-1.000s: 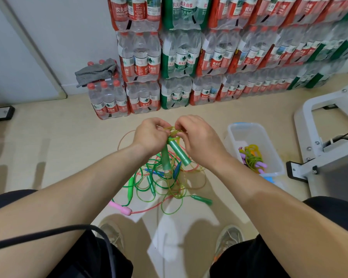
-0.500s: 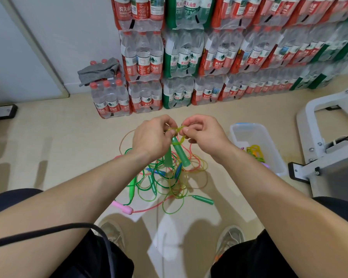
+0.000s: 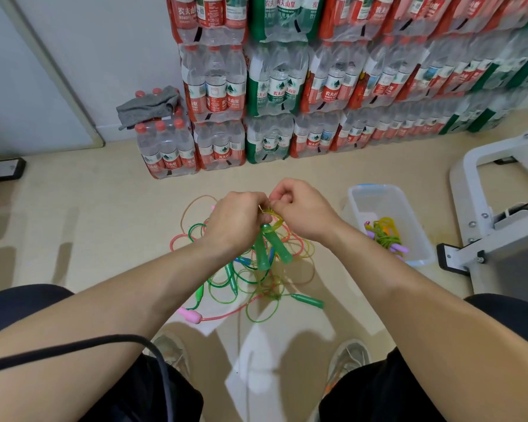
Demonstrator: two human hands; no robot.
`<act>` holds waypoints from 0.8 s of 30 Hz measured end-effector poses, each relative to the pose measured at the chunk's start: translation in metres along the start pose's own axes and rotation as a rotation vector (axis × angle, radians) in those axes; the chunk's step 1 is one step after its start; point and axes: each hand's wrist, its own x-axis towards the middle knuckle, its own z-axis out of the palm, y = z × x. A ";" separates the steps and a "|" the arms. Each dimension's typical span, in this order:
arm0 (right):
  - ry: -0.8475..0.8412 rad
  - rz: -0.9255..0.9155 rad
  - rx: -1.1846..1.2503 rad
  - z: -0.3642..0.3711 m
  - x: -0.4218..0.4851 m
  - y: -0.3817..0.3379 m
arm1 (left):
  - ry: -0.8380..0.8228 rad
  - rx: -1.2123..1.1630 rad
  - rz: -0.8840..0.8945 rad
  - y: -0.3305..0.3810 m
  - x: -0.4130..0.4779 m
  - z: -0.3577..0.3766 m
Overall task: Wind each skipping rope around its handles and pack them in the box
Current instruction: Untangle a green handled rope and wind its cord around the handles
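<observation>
- Bottle packs point(image 3: 287, 86): shrink-wrapped water bottles stacked in rows against the far wall, with red and green labels.
- Floor point(image 3: 89, 223): pale and smooth; you sit over it, with both knees and both shoes at the lower edge of the view.
- White frame point(image 3: 497, 229): a metal structure standing on the floor at your right, just beside the box.
- Box point(image 3: 378, 202): a clear plastic tub on the floor to the right of your hands, its lid off.
- Loose ropes point(image 3: 250, 281): a tangle of green, orange-red and yellowish skipping ropes lying on the floor directly below your hands, between your feet and the bottle packs.
- Grey cloth point(image 3: 148, 106): crumpled on top of the low pack at the left end of the stack.
- Left hand point(image 3: 235, 220): curled, gripping the upper ends of the green handles.
- Right hand point(image 3: 299, 208): fingers bent, thumb and forefinger pinching the yellow-green rope point(image 3: 275, 220) just above the handle tops, touching your left hand.
- Green handles point(image 3: 272, 249): two, held side by side above the tangle, free ends pointing down and toward you.
- Wound rope point(image 3: 384, 236): a yellow-green bundle with purple handles, lying inside the box.
- Pink handle point(image 3: 189, 315): on the floor at the near left edge of the tangle.
</observation>
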 end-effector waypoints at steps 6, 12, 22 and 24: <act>-0.028 0.113 0.649 0.000 -0.006 0.001 | -0.003 -0.097 0.006 -0.006 0.013 -0.008; -0.033 0.133 0.976 -0.005 -0.009 0.004 | 0.035 -0.108 0.008 -0.015 0.027 -0.019; -0.042 0.014 0.303 -0.007 -0.005 -0.004 | 0.046 -0.022 0.031 -0.026 0.024 -0.023; -0.033 0.000 0.585 -0.006 -0.007 -0.005 | 0.063 -0.020 0.022 -0.027 0.023 -0.023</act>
